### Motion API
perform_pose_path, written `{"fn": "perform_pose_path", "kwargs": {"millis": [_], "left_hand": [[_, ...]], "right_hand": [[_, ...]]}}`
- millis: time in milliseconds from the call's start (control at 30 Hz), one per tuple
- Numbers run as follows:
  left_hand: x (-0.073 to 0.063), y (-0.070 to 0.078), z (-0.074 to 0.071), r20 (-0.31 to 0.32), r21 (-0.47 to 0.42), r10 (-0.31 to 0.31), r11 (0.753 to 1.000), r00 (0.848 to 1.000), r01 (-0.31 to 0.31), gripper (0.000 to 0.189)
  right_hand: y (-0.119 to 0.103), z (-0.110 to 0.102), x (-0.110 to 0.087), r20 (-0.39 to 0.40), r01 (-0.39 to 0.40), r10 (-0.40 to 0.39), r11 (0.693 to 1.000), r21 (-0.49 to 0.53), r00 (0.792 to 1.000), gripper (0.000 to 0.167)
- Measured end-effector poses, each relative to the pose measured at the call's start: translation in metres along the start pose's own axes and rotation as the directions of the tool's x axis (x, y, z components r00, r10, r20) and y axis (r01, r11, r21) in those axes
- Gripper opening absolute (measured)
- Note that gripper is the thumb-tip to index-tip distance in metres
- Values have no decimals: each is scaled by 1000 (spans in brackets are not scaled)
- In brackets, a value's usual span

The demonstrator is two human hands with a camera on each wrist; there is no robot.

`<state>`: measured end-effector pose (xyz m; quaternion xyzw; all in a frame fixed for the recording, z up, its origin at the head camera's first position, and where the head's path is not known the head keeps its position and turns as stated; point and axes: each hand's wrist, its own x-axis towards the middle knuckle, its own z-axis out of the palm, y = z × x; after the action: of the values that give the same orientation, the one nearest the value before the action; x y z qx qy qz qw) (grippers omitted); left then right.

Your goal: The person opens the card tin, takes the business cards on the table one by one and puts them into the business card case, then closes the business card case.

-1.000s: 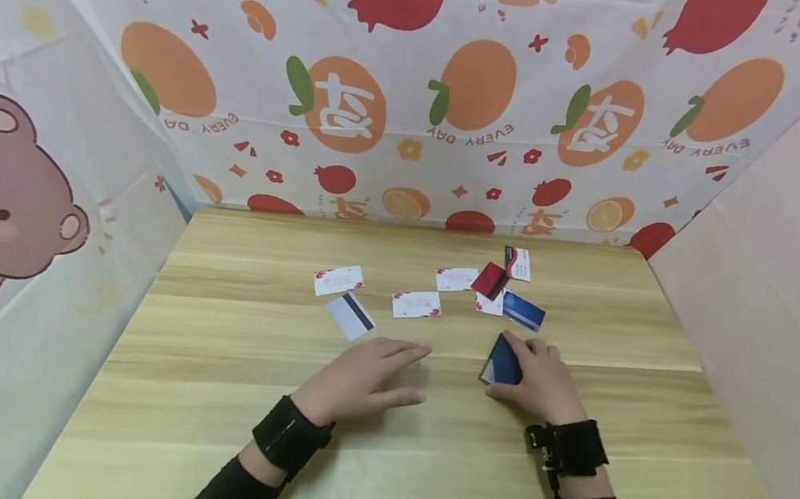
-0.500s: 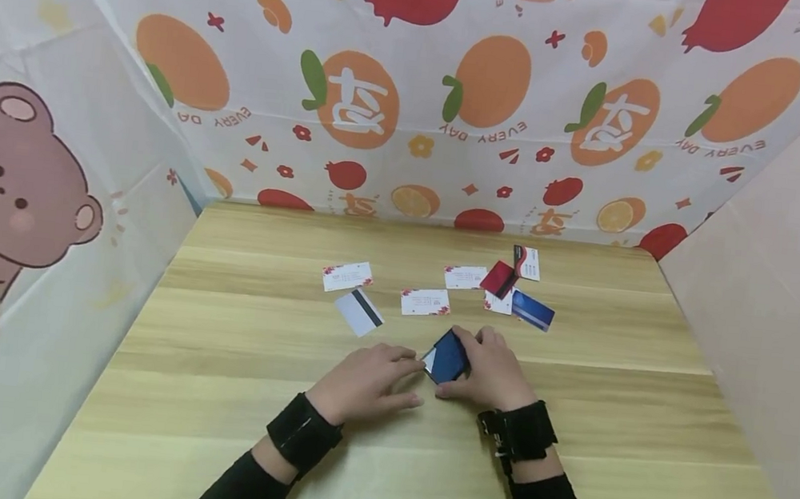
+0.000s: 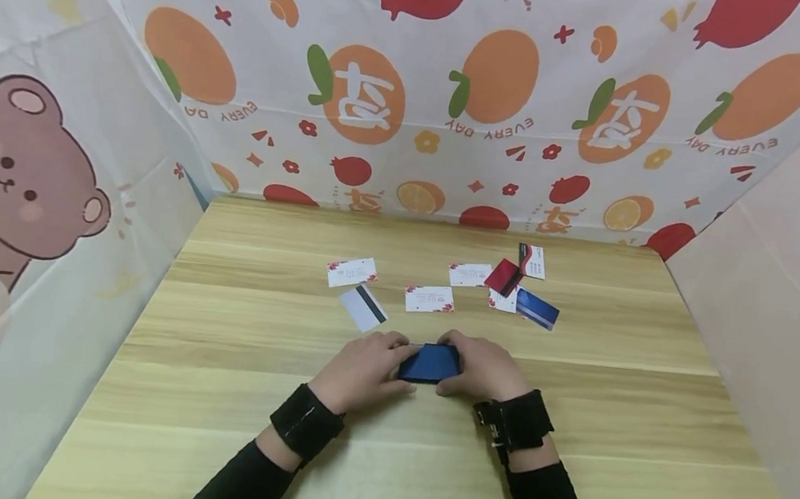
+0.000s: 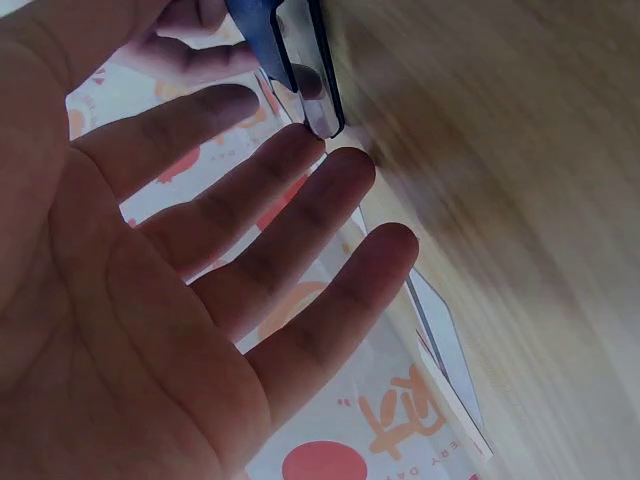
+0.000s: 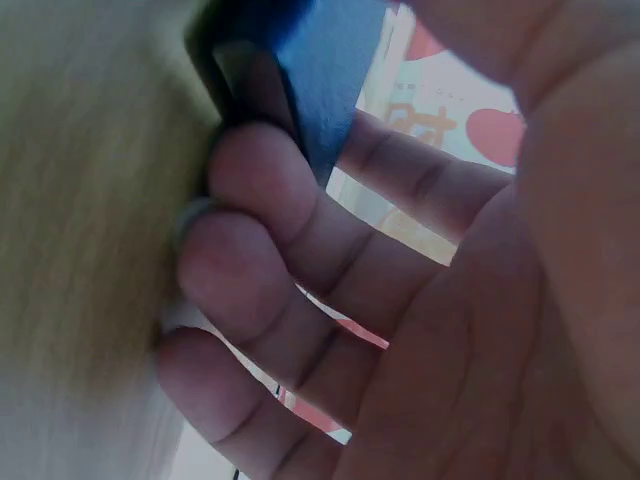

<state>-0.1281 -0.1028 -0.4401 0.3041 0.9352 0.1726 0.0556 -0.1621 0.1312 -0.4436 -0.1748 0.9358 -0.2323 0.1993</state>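
A flat dark blue case (image 3: 430, 363) with black edges lies level between my two hands in the head view. My right hand (image 3: 488, 370) grips its right end, with thumb and forefinger on opposite long edges. In the right wrist view the curled fingers (image 5: 262, 185) rest along the blue case (image 5: 335, 90). My left hand (image 3: 362, 370) is at the case's left end, forefinger overlapping its corner and thumb just below. The left wrist view shows these fingers (image 4: 330, 205) fairly straight, with a fingertip right at the end of the case (image 4: 318, 90).
Several white flower-cornered cards (image 3: 429, 299) lie farther back on the wooden table (image 3: 246, 347). A white striped card (image 3: 364, 308) is at the left; a red card (image 3: 503, 277), a blue card (image 3: 537, 308) and a black-edged white card (image 3: 532, 261) are at the right. A fruit-print cloth (image 3: 428, 144) hangs behind.
My right hand has brought the blue case leftward to my left hand and turned it from slanted to straight. The left fingers have closed in on its left end.
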Motion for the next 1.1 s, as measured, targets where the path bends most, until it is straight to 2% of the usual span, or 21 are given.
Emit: {"fn": "perform_pose_path", "kwargs": {"millis": [100, 367, 633, 867, 967, 1100], "left_hand": [[0, -1, -1, -14, 5, -9, 1000, 1000, 9, 60], [-3, 3, 5, 6, 79, -5, 997, 1000, 4, 60], [-7, 8, 5, -16, 53, -26, 998, 1000, 27, 56], [-7, 6, 6, 11, 21, -49, 999, 999, 48, 57], [-6, 6, 5, 10, 29, -48, 998, 999, 48, 57], [-5, 6, 2, 9, 30, -40, 999, 999, 40, 58]], "right_hand": [[-3, -2, -1, -2, 15, -15, 1000, 8, 1000, 63], [-12, -1, -1, -6, 42, -43, 998, -53, 999, 52], [-17, 6, -1, 46, 60, -61, 998, 14, 997, 62], [-15, 11, 2, -28, 142, -145, 988, -67, 989, 45], [-17, 9, 3, -30, 168, -171, 983, -76, 985, 46], [-19, 8, 2, -18, 165, -167, 984, -68, 986, 53]]}}
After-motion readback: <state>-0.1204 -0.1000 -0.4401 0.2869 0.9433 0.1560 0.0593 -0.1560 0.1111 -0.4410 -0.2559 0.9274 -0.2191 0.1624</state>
